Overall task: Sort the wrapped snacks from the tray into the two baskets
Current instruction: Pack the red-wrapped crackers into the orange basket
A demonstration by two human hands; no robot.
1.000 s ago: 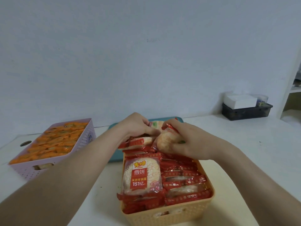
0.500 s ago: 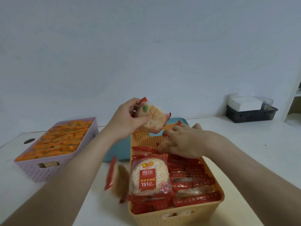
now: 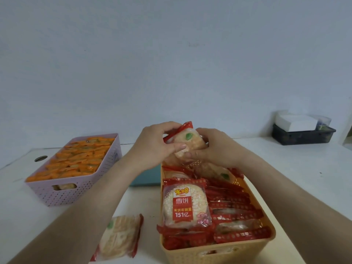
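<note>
My left hand point(image 3: 156, 145) and my right hand point(image 3: 215, 147) both grip one red-wrapped rice cracker point(image 3: 187, 140), tilted above the far end of the orange basket point(image 3: 215, 250). That basket is packed with red-wrapped crackers; one lies face up with its label showing point(image 3: 185, 203). Another red-wrapped cracker point(image 3: 120, 237) lies on the table just left of the orange basket, under my left forearm. The teal tray point(image 3: 146, 177) shows behind the basket, mostly hidden by my arms. A pink basket point(image 3: 62, 195) at the left holds several orange-wrapped snacks point(image 3: 76, 161).
A dark bin point(image 3: 302, 135) with a white box stands at the back right by the wall. A round hole point(image 3: 41, 158) in the table lies left of the pink basket. The white table point(image 3: 304, 172) runs to the wall.
My right hand rose from the orange basket and joined my left hand on the raised cracker. The cracker that was falling beside the basket now lies on the table.
</note>
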